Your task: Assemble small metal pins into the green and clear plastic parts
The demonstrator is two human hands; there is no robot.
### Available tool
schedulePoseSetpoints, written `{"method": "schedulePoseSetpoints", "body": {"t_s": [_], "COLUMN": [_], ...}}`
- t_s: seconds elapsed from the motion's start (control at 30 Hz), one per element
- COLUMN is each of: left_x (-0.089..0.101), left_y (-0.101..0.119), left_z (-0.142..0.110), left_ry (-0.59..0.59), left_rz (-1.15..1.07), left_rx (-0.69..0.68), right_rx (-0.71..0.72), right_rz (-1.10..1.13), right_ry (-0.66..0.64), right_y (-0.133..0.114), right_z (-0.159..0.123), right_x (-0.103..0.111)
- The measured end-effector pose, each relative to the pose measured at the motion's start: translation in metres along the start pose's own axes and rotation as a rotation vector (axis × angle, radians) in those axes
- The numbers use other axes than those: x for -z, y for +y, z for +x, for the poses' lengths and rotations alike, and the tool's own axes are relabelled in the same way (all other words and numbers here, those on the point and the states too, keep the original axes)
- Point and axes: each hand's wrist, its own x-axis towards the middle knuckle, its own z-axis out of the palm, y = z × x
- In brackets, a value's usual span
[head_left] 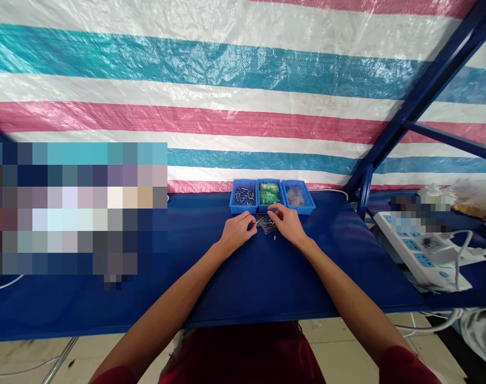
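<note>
My left hand point(239, 230) is closed in a pinch, with a thin metal piece point(260, 220) at its fingertips. Opposite it, my right hand point(288, 221) curls thumb and fingers together over a pile of small metal pieces point(268, 224); whatever it grips is too small to make out. The pile seems to lie on clear plastic, and one light-tipped piece point(274, 236) sticks out toward me. Just beyond my hands stand three blue bins: the left bin point(232, 204) has loose dark metal pieces, the middle bin point(270, 182) green packets, the right bin point(309, 201) clear plastic bags.
The blue table point(259, 288) ends at a front edge close to my body. Behind the bins hangs a striped tarp point(267, 122). A blue metal frame point(365, 186) rises at the right, beside a white power strip point(422, 256) with cables. The left side is blurred out.
</note>
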Motion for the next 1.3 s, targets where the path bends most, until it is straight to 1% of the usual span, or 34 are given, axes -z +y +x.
{"method": "schedulePoseSetpoints", "body": {"t_s": [0.13,0.27,0.47,0.67,0.77,0.9,1.0,1.3], "left_x": [0.003,0.004,0.004,0.005,0.007,0.010,0.012,0.007], "left_y": [0.004,0.004,0.002,0.004,0.005,0.006,0.006,0.004], "left_z": [0.000,0.000,0.000,0.000,0.001,0.002,0.002,0.002], "left_ry": [0.066,0.073,0.105,0.142,0.177,0.246,0.286,0.321], "left_rz": [-0.053,-0.077,-0.089,-0.060,-0.057,-0.099,-0.126,-0.167], "left_rx": [-0.069,-0.087,-0.110,-0.138,-0.152,-0.155,-0.150,-0.119], "right_rx": [0.074,0.087,0.055,0.072,0.067,0.059,0.032,-0.032], "right_rz": [0.050,0.093,0.094,0.104,0.101,0.105,0.132,0.276], "right_ry": [-0.046,-0.086,-0.029,-0.026,-0.029,0.002,0.019,0.022], "right_y": [-0.002,-0.001,0.000,0.000,0.000,-0.002,-0.002,-0.002], "right_z": [-0.002,-0.002,-0.001,0.000,-0.001,-0.001,0.000,0.000], "right_x": [-0.003,-0.005,-0.004,-0.004,-0.004,-0.003,-0.001,-0.003]}}
